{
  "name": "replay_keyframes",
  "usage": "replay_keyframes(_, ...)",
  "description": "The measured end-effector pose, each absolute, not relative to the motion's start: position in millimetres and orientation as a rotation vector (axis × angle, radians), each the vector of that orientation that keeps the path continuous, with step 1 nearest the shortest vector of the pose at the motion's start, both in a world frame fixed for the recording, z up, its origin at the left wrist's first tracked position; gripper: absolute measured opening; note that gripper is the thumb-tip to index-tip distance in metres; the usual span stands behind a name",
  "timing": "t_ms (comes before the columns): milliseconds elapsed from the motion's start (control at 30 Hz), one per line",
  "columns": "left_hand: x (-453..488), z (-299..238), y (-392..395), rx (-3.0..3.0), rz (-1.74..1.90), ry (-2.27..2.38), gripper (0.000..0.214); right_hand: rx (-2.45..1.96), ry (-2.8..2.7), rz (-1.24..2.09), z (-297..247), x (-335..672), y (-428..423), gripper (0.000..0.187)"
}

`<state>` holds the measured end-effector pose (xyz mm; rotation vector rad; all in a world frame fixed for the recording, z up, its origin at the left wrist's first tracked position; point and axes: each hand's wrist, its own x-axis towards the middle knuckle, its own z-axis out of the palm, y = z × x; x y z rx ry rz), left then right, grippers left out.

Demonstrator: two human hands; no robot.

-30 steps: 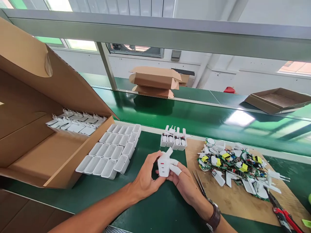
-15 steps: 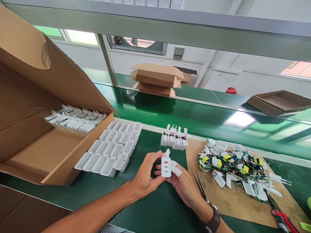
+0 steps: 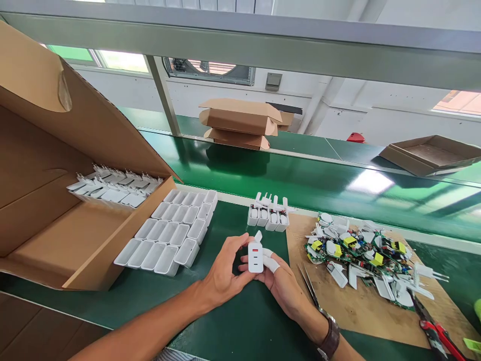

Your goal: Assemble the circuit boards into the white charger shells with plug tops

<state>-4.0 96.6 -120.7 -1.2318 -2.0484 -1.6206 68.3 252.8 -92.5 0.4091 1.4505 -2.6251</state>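
Observation:
Between my two hands is a white charger (image 3: pixel 256 266), its port face turned toward me, with one red port above two dark slots. A white piece sticks up from its top. My left hand (image 3: pixel 227 268) grips it from the left side, thumb and fingers closed around it. From the right, my right hand (image 3: pixel 283 286) also holds it, with white wraps on its fingers. Just beyond are several white charger cases (image 3: pixel 268 218) with circuit parts inside and lids raised. Tweezers (image 3: pixel 308 285) lie by my right wrist.
Rows of open white cases (image 3: pixel 156 258) stand left, beside a large cardboard box (image 3: pixel 93 255) holding several white plug pieces (image 3: pixel 116 188). At right, brown paper (image 3: pixel 338 321) carries a heap of circuit boards (image 3: pixel 361 255) and red-handled pliers (image 3: pixel 432 326). A green conveyor (image 3: pixel 319 175) runs behind.
The whole view has shifted slightly. Both hands keep the same hold on the charger, with no clear movement of their own.

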Motion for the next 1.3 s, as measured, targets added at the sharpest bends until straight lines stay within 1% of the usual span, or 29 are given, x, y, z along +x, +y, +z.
replay_keyframes(200,-5.2,-123.2,97.3,-1.23,-1.574,-2.094,0.073,0.381,1.61,-2.576,-100.4,69.5,254.3,0.046)
replay_keyframes(333,-6.5,-124.6,97.3,-1.129,-1.47,-2.197,0.077,0.383,2.022,-2.466,-102.0,68.1,256.6,0.047)
replay_keyframes(433,-10.6,-127.3,96.9,-0.968,-1.412,-2.342,0.074,0.294,2.317,-2.329,-100.9,69.1,256.9,0.044)
replay_keyframes(533,-20.5,-131.8,96.9,-0.704,-1.516,-2.479,0.07,0.165,2.562,-2.198,-101.1,72.7,255.2,0.035)
replay_keyframes(667,-43.1,-139.3,101.6,-0.444,-1.703,-2.422,0.064,0.088,2.68,-2.114,-102.4,77.0,252.7,0.029)
replay_keyframes(867,-73.3,-151.0,119.6,-0.506,-1.737,-2.344,0.053,0.088,2.679,-2.058,-103.4,77.8,253.0,0.03)
replay_keyframes(1033,-79.7,-151.6,139.8,-0.582,-1.731,-2.315,0.055,-0.016,2.8,-1.994,-107.3,76.7,253.9,0.03)
replay_keyframes(1200,-52.1,-134.6,129.5,-0.692,-1.676,-2.34,0.063,-0.177,2.921,-1.885,-107.2,76.9,257.1,0.031)
replay_keyframes(1300,-30.7,-109.3,102.8,-0.813,-1.484,-2.411,0.06,-0.197,2.934,-1.822,-105.8,79.0,257.8,0.034)
